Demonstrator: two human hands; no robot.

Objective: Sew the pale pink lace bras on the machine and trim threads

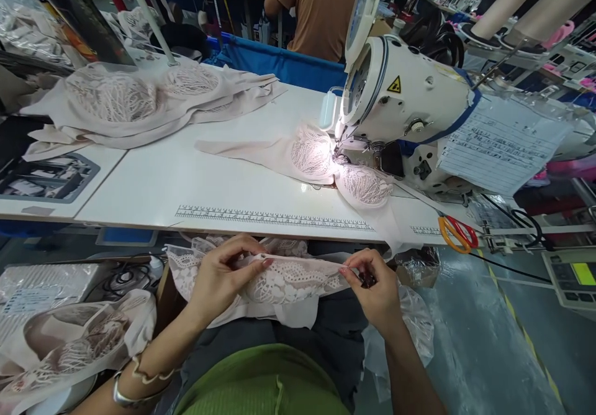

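A pale pink lace bra piece point(288, 281) is stretched between my two hands, over my lap and just below the table's front edge. My left hand point(228, 275) pinches its upper edge between thumb and fingers. At the other end, my right hand point(372, 284) grips the edge the same way; something small and dark shows by its fingers, too unclear to name. Another bra point(311, 154) lies on the table, its middle under the needle area of the lit sewing machine point(410, 92). One strip of it hangs over the front edge.
More bras point(116, 101) are piled on the table's left. Orange-handled scissors point(454, 235) lie at the right edge near a control panel point(575, 275). A printed ruler point(274, 218) runs along the front. Finished-looking lace pieces point(79, 346) lie lower left. A person point(321, 14) sits beyond the table.
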